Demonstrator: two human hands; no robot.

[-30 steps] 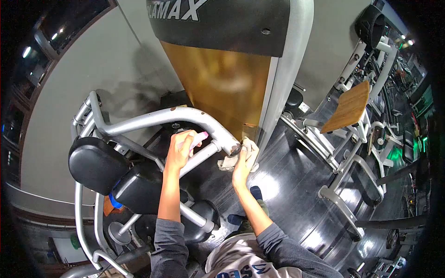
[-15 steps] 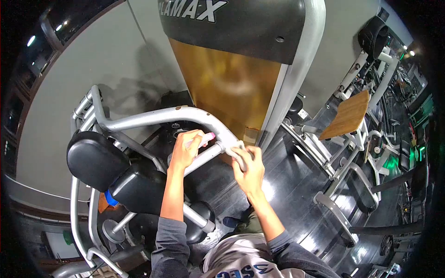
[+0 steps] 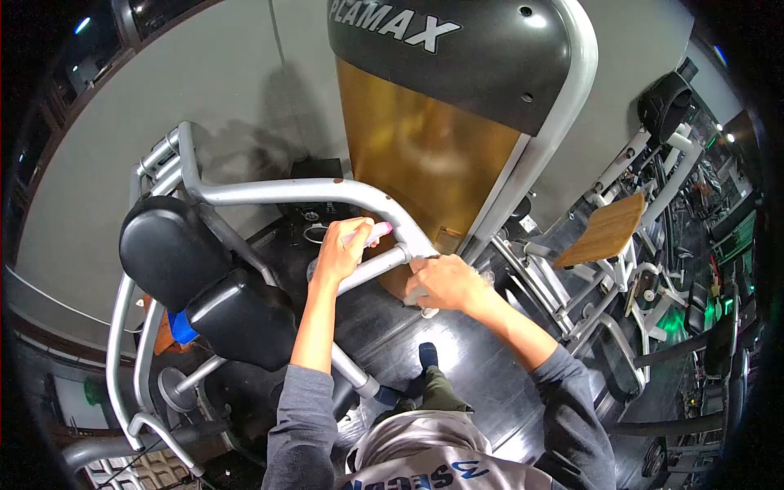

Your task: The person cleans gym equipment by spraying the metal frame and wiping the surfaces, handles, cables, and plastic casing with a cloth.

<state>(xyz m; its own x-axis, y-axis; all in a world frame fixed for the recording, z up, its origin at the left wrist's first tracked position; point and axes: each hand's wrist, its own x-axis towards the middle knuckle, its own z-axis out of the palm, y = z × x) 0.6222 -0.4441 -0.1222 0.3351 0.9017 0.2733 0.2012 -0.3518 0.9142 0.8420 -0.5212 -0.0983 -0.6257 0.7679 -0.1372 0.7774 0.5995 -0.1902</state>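
Observation:
My left hand (image 3: 341,251) is closed around a small white container with a pink tip (image 3: 380,233), possibly a spray bottle; most of it is hidden by the fingers. It is held just above the short side handle (image 3: 374,269) of an exercise machine. My right hand (image 3: 451,282) is closed around the lower end of the machine's bent silver bar (image 3: 282,193). A pale, cloth-like piece (image 3: 428,312) shows below its fingers, largely covered by the hand. Chips in the paint mark the bar's upper bend.
A black padded seat and backrest (image 3: 241,317) stand at the left. Ahead rises the machine's tower with a gold panel (image 3: 433,139). Another machine with a wooden board (image 3: 603,230) is at the right. My feet are on the dark, shiny floor (image 3: 380,327).
My right hand has turned over, its back now upward, and shifted slightly right along the bar end. My left hand keeps its hold on the white container. The camera view has shifted.

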